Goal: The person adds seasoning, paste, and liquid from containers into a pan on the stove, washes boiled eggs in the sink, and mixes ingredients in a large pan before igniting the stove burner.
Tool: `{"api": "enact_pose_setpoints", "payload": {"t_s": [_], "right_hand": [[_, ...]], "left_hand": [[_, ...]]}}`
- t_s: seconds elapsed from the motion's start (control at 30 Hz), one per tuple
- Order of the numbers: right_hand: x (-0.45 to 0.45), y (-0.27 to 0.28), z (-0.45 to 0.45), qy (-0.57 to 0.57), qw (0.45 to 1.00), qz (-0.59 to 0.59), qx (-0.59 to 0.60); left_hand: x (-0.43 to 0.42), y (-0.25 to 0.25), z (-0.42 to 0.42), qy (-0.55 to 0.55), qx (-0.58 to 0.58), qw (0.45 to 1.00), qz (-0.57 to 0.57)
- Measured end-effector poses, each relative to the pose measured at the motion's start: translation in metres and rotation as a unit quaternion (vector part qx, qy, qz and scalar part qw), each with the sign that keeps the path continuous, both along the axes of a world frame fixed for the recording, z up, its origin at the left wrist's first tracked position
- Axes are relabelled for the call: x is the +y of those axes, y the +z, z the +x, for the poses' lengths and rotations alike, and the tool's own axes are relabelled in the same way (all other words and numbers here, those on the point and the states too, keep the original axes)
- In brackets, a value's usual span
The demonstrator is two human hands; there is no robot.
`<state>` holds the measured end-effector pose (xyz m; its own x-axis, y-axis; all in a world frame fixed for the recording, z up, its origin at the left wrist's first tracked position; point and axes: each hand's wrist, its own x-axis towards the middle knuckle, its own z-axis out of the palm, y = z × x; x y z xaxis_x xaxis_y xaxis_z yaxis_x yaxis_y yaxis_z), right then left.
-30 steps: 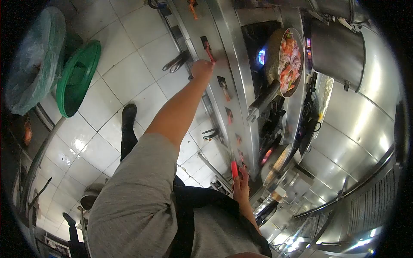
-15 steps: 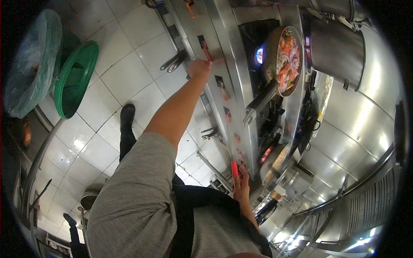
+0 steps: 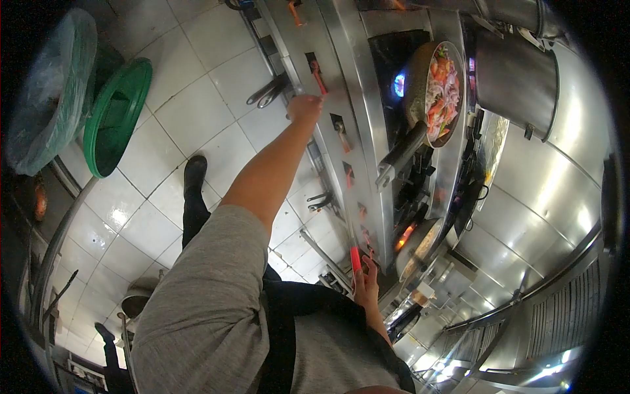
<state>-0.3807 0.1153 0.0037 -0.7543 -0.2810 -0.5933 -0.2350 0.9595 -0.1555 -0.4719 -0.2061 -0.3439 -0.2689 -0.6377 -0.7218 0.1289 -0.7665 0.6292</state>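
My left hand (image 3: pixel 305 108) is at the steel stove front (image 3: pixel 338 85), its curled fingers at the lower end of a red control lever (image 3: pixel 319 77). Lower on the same front, my right hand (image 3: pixel 366 282) is closed around a red handle (image 3: pixel 356 259) that points along the panel; what it belongs to is blurred. To the right of my left hand, a pan (image 3: pixel 417 88) with chopped red, orange and pale food (image 3: pixel 442 95) rests on the stove beside a blue flame (image 3: pixel 399 85). The pan's dark handle (image 3: pixel 403 155) sticks out over the front edge.
A large metal pot (image 3: pixel 515 82) stands behind the pan. An orange flame (image 3: pixel 405 236) burns beside another pan (image 3: pixel 425 246). Pan handles (image 3: pixel 268 90) jut out below the stove front. A green lid (image 3: pixel 118 118) and a plastic-lined bin (image 3: pixel 56 98) are at left, and a dark shoe (image 3: pixel 195 172) is on the tiles.
The flame beside the farther pan has turned from pinkish red to brighter orange. An orange glow shows at the top edge. Both hands have hardly moved, and the view has shifted slightly.
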Motion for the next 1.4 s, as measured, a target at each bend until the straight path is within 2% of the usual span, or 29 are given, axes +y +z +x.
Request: {"api": "enact_pose_setpoints", "payload": {"t_s": [0.07,0.13,0.47,0.67,0.77,0.93,1.03,1.13,1.2,1.27,1.33,1.4], "right_hand": [[-0.003,0.001,0.0,-0.003,1.0,-0.001,-0.004],[-0.005,0.001,0.001,-0.006,1.0,0.008,-0.001],[0.0,0.0,-0.001,-0.003,1.0,-0.006,-0.006],[-0.001,0.0,-0.001,-0.01,1.0,-0.014,-0.01],[0.008,-0.006,-0.003,0.027,0.999,-0.019,0.007],[-0.003,0.0,0.003,-0.019,1.0,-0.02,-0.004],[-0.008,0.004,0.007,-0.03,0.999,-0.006,-0.013],[-0.002,0.0,0.005,-0.028,0.999,-0.009,-0.028],[0.004,-0.004,0.004,-0.023,0.999,-0.01,-0.038],[0.008,-0.006,0.004,-0.014,0.999,-0.001,-0.042],[-0.001,-0.003,0.009,-0.023,0.998,0.005,-0.053],[-0.002,-0.003,0.01,-0.024,0.998,0.01,-0.056]], "left_hand": [[-0.004,0.007,0.004,-0.016,-0.011,1.0,-0.01],[0.001,-0.02,-0.014,-0.009,-0.022,0.998,-0.062],[-0.008,0.003,-0.01,0.033,0.036,0.999,0.014],[-0.011,0.02,-0.001,0.029,0.001,1.0,-0.01],[-0.007,0.0,-0.012,0.036,-0.038,0.997,-0.059],[0.008,-0.041,-0.027,-0.013,-0.075,0.987,-0.138],[0.025,-0.045,-0.009,-0.061,-0.147,0.983,-0.091],[0.051,-0.014,0.041,-0.142,-0.188,0.971,-0.03],[0.079,-0.022,0.066,-0.18,-0.164,0.969,-0.034],[0.092,-0.02,0.072,-0.116,-0.069,0.989,0.063],[0.092,0.006,0.085,-0.033,0.05,0.985,0.163],[0.115,-0.037,0.06,-0.089,-0.049,0.994,0.037]]}}
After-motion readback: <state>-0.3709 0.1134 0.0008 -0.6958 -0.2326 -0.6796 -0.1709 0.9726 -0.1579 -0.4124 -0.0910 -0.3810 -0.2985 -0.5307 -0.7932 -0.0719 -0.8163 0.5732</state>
